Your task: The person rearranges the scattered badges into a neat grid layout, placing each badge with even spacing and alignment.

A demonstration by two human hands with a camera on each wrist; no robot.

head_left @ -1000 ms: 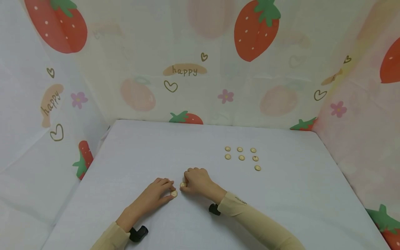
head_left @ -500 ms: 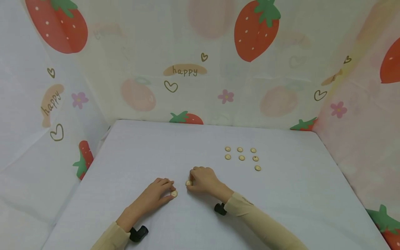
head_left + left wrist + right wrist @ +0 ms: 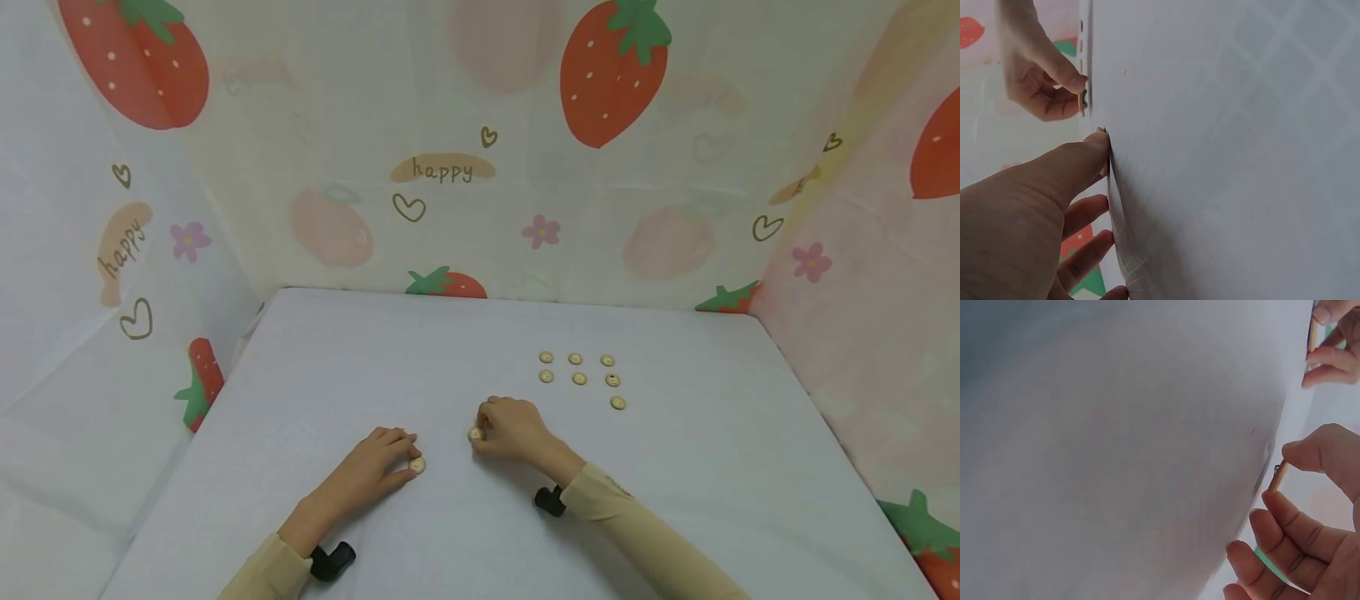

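Note:
My right hand (image 3: 513, 429) pinches a small round tan button (image 3: 476, 434) by its edges between thumb and index finger. In the right wrist view that button (image 3: 1278, 477) is seen edge-on, tilted and held just off the cloth, with a small dark metal bit on its underside. To its left, my left hand (image 3: 365, 467) holds another tan button (image 3: 417, 465) between thumb and index finger at the white tabletop. Its other fingers rest spread on the cloth. In the left wrist view the left thumb mostly hides that button.
Several like buttons (image 3: 580, 378) lie in loose rows on the white-covered table (image 3: 337, 358), beyond the right hand. A strawberry-print cloth (image 3: 517, 183) stands behind and at both sides. Black wrist straps or camera mounts (image 3: 332, 562) sit under the sleeves.
My right hand has moved right and slightly away from me, carrying its button away from the left hand. The left hand and the rows of buttons have stayed put.

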